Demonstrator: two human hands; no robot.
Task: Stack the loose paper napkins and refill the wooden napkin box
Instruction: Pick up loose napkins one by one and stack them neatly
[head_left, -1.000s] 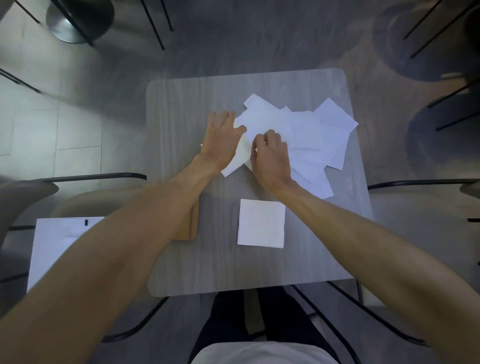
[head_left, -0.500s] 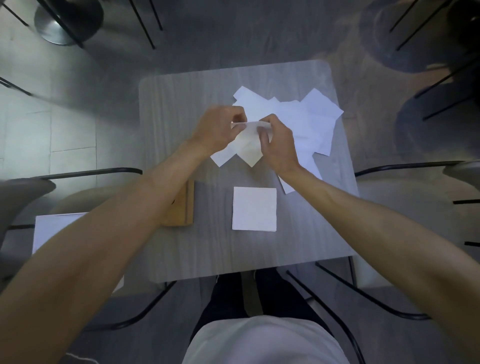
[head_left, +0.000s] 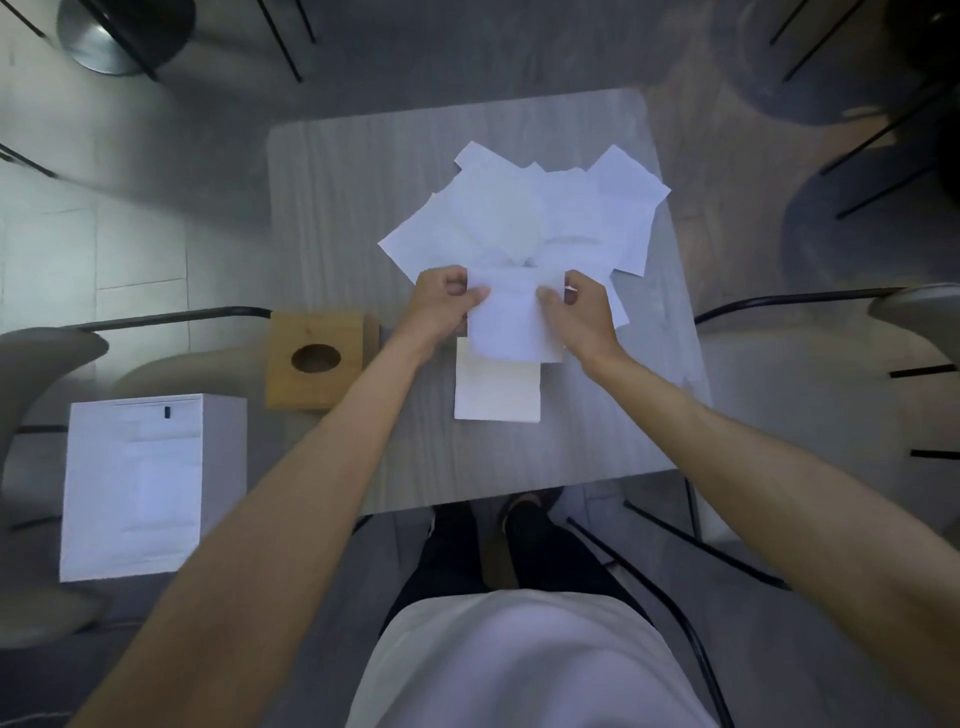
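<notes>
Both forearms extended; left hand (head_left: 445, 306) and right hand (head_left: 583, 312) pinch one napkin (head_left: 514, 322) by its side edges above the stack (head_left: 496, 397).

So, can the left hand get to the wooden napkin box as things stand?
Probably yes. The wooden napkin box sits at the left edge of the table, beside the left forearm, nothing between. But the left hand pinches a napkin with the right hand and must let go first.

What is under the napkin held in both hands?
Under the held napkin the near part of a napkin stack shows on the table; its far edge is covered.
</notes>
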